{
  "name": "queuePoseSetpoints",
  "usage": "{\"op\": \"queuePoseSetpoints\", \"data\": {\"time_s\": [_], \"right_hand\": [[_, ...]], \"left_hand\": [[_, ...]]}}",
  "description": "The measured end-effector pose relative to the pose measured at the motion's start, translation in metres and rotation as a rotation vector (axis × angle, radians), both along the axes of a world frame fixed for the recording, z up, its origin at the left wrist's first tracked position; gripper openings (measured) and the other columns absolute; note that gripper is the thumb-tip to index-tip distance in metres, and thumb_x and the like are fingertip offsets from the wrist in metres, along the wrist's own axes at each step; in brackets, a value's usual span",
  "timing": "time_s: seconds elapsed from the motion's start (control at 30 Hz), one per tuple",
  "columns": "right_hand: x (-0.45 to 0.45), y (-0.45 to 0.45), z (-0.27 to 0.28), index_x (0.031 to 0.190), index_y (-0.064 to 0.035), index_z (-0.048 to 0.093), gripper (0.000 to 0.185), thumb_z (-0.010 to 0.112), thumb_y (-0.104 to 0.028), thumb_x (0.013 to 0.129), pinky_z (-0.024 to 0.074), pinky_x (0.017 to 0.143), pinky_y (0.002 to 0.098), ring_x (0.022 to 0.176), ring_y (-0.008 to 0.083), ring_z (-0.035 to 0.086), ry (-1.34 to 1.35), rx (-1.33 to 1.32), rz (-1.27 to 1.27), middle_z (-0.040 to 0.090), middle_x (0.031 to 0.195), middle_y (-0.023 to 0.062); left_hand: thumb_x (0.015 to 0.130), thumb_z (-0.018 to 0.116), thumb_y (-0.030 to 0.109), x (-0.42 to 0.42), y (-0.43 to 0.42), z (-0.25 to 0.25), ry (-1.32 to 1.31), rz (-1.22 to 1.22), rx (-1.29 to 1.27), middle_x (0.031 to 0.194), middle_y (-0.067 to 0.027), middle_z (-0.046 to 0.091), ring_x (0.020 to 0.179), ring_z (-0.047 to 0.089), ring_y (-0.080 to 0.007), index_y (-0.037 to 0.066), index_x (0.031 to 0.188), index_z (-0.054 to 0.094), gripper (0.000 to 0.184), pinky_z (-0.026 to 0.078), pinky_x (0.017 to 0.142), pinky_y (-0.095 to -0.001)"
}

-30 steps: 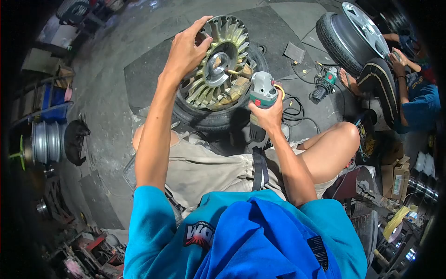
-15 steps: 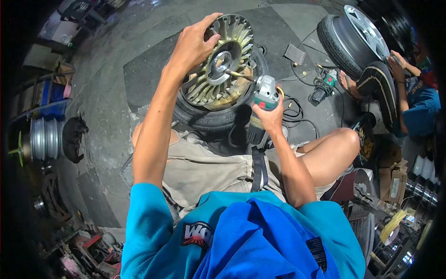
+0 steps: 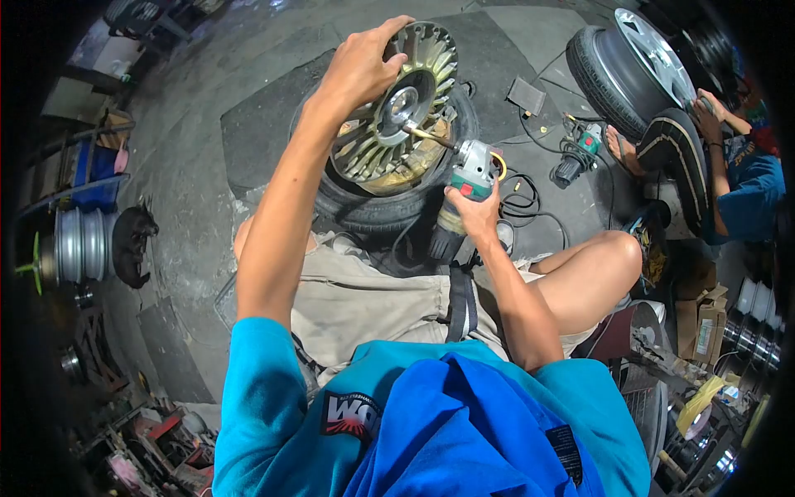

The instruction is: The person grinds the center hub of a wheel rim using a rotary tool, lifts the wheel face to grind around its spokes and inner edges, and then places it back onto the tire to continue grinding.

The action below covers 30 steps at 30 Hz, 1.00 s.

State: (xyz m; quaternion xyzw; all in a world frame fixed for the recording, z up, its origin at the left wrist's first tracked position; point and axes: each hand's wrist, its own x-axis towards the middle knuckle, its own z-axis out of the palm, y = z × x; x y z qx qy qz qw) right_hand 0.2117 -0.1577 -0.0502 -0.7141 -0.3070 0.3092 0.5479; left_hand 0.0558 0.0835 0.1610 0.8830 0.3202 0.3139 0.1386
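My left hand grips the upper left rim of a multi-spoke metal wheel, which stands tilted over a black tire on the floor. In my right hand is a green and grey power tool, its body slanting down toward my lap. From the tool's head a thin shaft reaches left to the spokes beside the wheel's hub. Whether its tip touches the metal is too small to tell. Brownish wrapping lies under the wheel's lower spokes.
A second green power tool and a coiled black cable lie to the right. Beyond them a co-worker sits by a tired wheel. At the left are a black animal and silver rims; a cardboard box stands right.
My left hand has shifted right along with the wheel's top, which has turned slightly. The tool's lower end has swung left, and its head sits slightly lower.
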Motion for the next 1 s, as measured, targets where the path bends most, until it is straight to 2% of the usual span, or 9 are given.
{"op": "queuePoseSetpoints", "data": {"time_s": [0.13,0.2,0.23,0.3,0.4,0.5,0.53,0.67,1.0], "right_hand": [[-0.010,-0.003,0.013,0.141,0.0048,0.048,0.088,0.092,-0.028,0.071,0.0526,0.098,0.0379,0.107,0.0237,0.065,0.224,0.046,0.010,0.067,0.122,0.0155],[-0.003,0.003,0.009,0.140,0.0045,0.049,0.086,0.092,-0.027,0.072,0.0527,0.097,0.0380,0.106,0.0237,0.066,0.215,0.039,-0.020,0.067,0.121,0.0154],[0.002,0.006,0.008,0.138,0.0042,0.050,0.084,0.091,-0.027,0.072,0.0527,0.097,0.0382,0.104,0.0237,0.066,0.206,0.031,-0.048,0.067,0.119,0.0152],[0.005,0.007,0.003,0.136,0.0043,0.051,0.082,0.091,-0.027,0.072,0.0527,0.097,0.0385,0.104,0.0252,0.066,0.193,0.012,-0.067,0.068,0.120,0.0156],[0.000,0.001,0.012,0.141,0.0053,0.048,0.091,0.092,-0.029,0.069,0.0523,0.098,0.0388,0.111,0.0274,0.066,0.094,-0.030,-0.024,0.066,0.125,0.0176],[-0.015,-0.010,-0.005,0.138,0.0029,0.050,0.084,0.092,-0.025,0.071,0.0535,0.095,0.0387,0.104,0.0255,0.066,0.225,-0.055,0.000,0.067,0.118,0.0129],[-0.019,-0.013,0.015,0.132,0.0000,0.053,0.072,0.090,-0.021,0.074,0.0542,0.092,0.0361,0.100,0.0206,0.066,0.379,-0.027,0.078,0.067,0.113,0.0094],[-0.023,-0.018,0.030,0.126,-0.0012,0.056,0.063,0.089,-0.018,0.075,0.0549,0.088,0.0340,0.099,0.0162,0.065,0.568,-0.008,0.167,0.067,0.112,0.0077],[-0.013,-0.006,-0.006,0.122,-0.0021,0.058,0.057,0.088,-0.016,0.075,0.0556,0.085,0.0339,0.090,0.0165,0.065,0.251,0.002,-0.128,0.067,0.106,0.0064]], "left_hand": [[0.092,0.072,0.018,0.004,-0.001,0.006,0.028,0.003,-0.005,0.098,-0.0195,0.076,0.088,0.073,-0.0358,0.021,0.147,0.057,0.057,0.056,0.085,-0.0459],[0.090,0.071,0.016,0.006,-0.006,0.010,0.077,0.037,-0.080,0.119,-0.0240,0.072,0.112,0.068,-0.0443,0.014,0.144,0.058,0.055,0.053,0.100,-0.0511],[0.090,0.071,0.016,0.006,-0.007,0.010,0.078,0.040,-0.079,0.119,-0.0240,0.072,0.112,0.068,-0.0443,0.014,0.144,0.058,0.055,0.053,0.100,-0.0511],[0.092,0.071,0.018,0.006,-0.009,0.006,0.042,0.022,-0.011,0.104,-0.0218,0.075,0.094,0.073,-0.0386,0.020,0.148,0.056,0.058,0.055,0.088,-0.0478],[0.092,0.071,0.018,0.010,-0.008,0.006,0.052,0.014,0.025,0.105,-0.0219,0.075,0.094,0.073,-0.0387,0.020,0.147,0.056,0.057,0.055,0.088,-0.0477],[0.092,0.071,0.017,0.010,-0.012,0.008,0.048,0.040,-0.023,0.105,-0.0216,0.075,0.093,0.073,-0.0384,0.020,0.147,0.056,0.057,0.055,0.089,-0.0477],[0.092,0.071,0.017,0.010,-0.013,0.008,0.049,0.031,-0.025,0.105,-0.0216,0.075,0.093,0.073,-0.0384,0.020,0.147,0.056,0.057,0.055,0.089,-0.0477],[0.092,0.070,0.015,0.009,-0.017,0.011,0.062,0.032,-0.024,0.105,-0.0216,0.075,0.094,0.073,-0.0383,0.017,0.147,0.055,0.057,0.056,0.088,-0.0468],[0.092,0.070,0.013,0.012,-0.021,0.011,0.055,0.017,-0.002,0.109,-0.0218,0.074,0.093,0.074,-0.0364,0.017,0.147,0.055,0.057,0.057,0.088,-0.0447]]}}
